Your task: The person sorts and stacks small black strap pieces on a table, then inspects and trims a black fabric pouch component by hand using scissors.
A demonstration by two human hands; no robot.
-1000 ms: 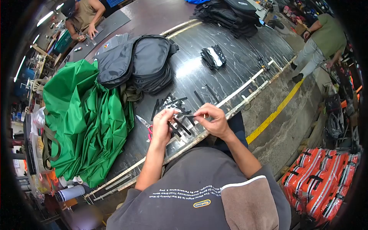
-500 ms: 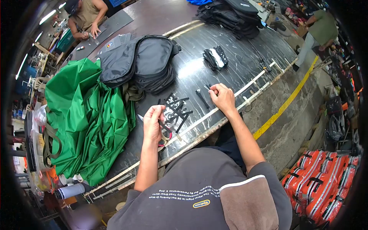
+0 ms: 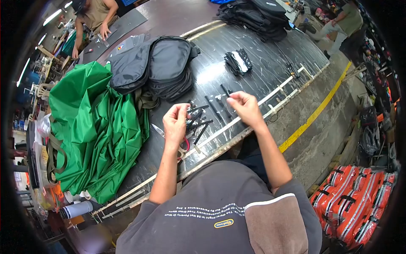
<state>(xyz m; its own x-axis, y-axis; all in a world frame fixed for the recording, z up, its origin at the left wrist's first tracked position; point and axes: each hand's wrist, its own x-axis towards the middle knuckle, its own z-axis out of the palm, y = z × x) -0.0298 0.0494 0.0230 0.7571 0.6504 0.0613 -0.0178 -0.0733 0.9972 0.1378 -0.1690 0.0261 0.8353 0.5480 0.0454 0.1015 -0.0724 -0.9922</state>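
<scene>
My right hand (image 3: pixel 246 111) pinches a short black strap (image 3: pixel 225 90) between thumb and fingers, just above the table. To the left, my left hand (image 3: pixel 174 123) is closed in a pinch beside a loose pile of black straps (image 3: pixel 198 120); whether a strap is in its fingertips I cannot make out. Two more straps lie between my hands, including one black strap (image 3: pixel 213 107) set apart from the pile. Scissors (image 3: pixel 185 145) with red-and-black handles lie partly hidden behind my left wrist. Farther back sits a bundle of black straps (image 3: pixel 238 62).
Green fabric (image 3: pixel 99 135) is heaped on the left, beside stacked black backpacks (image 3: pixel 169 61). More black bags (image 3: pixel 258 19) lie at the far end of the table (image 3: pixel 270 59). Orange packed bags (image 3: pixel 353 205) stand at lower right. Co-workers (image 3: pixel 95 19) are at upper left and upper right.
My left hand has moved up slightly beside the pile, and the dark strip below its fingers no longer shows. Another strap now lies between my hands. My right hand has shifted slightly, its strap showing more.
</scene>
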